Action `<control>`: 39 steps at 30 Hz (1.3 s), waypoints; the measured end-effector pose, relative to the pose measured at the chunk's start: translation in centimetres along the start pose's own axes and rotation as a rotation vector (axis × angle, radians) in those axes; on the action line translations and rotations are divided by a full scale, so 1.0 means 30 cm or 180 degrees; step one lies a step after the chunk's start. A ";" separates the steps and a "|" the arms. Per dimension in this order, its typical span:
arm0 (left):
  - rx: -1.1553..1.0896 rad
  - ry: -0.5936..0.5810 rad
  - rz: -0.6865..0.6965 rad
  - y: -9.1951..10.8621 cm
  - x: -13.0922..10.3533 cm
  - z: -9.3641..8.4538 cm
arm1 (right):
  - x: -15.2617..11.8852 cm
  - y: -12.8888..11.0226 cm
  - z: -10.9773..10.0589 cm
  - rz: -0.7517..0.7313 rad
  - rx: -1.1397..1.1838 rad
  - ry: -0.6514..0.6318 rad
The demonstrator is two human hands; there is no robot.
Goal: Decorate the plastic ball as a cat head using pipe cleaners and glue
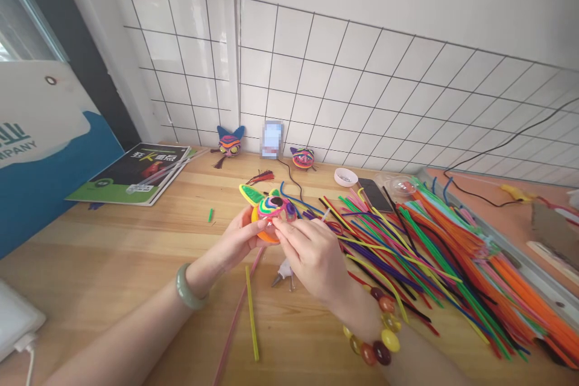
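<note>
A colorful round ornament point(273, 206) with a green ear, an orange rim and a clear part is held above the wooden table. My left hand point(239, 234) grips it from the left side, thumb across its lower front. The fingers of my right hand point(312, 253) are pressed together against its lower right front; anything small between them is hidden. Below the hands, partly covered, lies a glue gun point(284, 271) with its nozzle pointing left. A yellow pipe cleaner point(252, 313) lies nearer to me.
Many colored pipe cleaners point(407, 247) cover the right of the table point(158, 259). Two finished ornaments point(230, 143), point(303, 158) and a phone screen point(272, 140) stand by the wall. A pink bowl point(346, 177), a dark phone point(375, 195) and a book point(140, 172) lie farther back.
</note>
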State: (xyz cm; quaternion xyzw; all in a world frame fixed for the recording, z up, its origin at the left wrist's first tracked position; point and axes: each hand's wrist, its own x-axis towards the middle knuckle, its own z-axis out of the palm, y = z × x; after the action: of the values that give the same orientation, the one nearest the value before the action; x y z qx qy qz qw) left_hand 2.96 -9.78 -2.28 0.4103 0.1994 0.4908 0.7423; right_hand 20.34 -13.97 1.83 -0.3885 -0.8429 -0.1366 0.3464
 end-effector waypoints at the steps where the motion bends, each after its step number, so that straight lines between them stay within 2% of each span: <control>1: 0.0053 0.0025 0.0049 0.000 0.001 -0.003 | 0.004 -0.001 -0.003 0.0065 0.0088 -0.0002; 5: 0.0329 0.0230 0.0256 0.003 0.005 -0.014 | 0.018 -0.010 -0.027 0.0547 0.0737 -0.0056; 8: 0.0539 0.0374 0.0429 0.007 0.009 -0.019 | 0.021 -0.021 -0.047 0.0978 0.1260 -0.0309; 11: 0.0655 0.0421 0.0587 0.007 0.011 -0.024 | 0.020 -0.035 -0.056 0.1123 0.1485 -0.0510; 15: 0.0729 0.0419 0.0696 0.012 0.015 -0.029 | 0.016 -0.053 -0.057 0.1001 0.1414 -0.0531; 20: 0.0824 0.0526 0.0928 0.013 0.018 -0.030 | 0.002 -0.071 -0.046 0.0607 0.0973 -0.0499; 25: 0.0835 0.0460 0.0868 0.001 0.015 -0.043 | -0.001 -0.104 -0.032 0.0175 0.0496 -0.0290; 27: 0.0747 0.0421 0.0784 0.003 0.014 -0.051 | 0.002 -0.118 -0.041 0.0153 0.0629 -0.0324; 29: 0.0550 0.0342 0.0658 0.012 0.014 -0.064 | 0.000 -0.118 -0.059 0.0368 0.1112 -0.0579; 31: 0.0315 0.0217 0.0487 0.024 0.015 -0.084 | -0.013 -0.091 -0.078 0.0796 0.1766 -0.0920; 33: 0.0128 0.0068 0.0273 0.038 0.017 -0.110 | -0.039 -0.030 -0.090 0.1328 0.2206 -0.1088; 36: -0.0085 -0.0097 0.0040 0.054 0.019 -0.147 | -0.092 0.094 -0.091 0.2043 0.1784 -0.1207; 37: -0.0152 -0.0146 0.0028 0.058 0.019 -0.157 | -0.109 0.132 -0.089 0.2156 0.1501 -0.1348; 39: -0.0280 -0.0269 0.0015 0.064 0.018 -0.169 | -0.138 0.183 -0.085 0.2071 0.1120 -0.1864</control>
State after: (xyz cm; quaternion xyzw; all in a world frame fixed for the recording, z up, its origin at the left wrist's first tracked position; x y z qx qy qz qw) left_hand -1.42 -6.87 -3.64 0.3981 0.1451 0.4831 0.7662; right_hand 27.57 -13.94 0.61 -0.5901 -0.7499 0.2393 0.1794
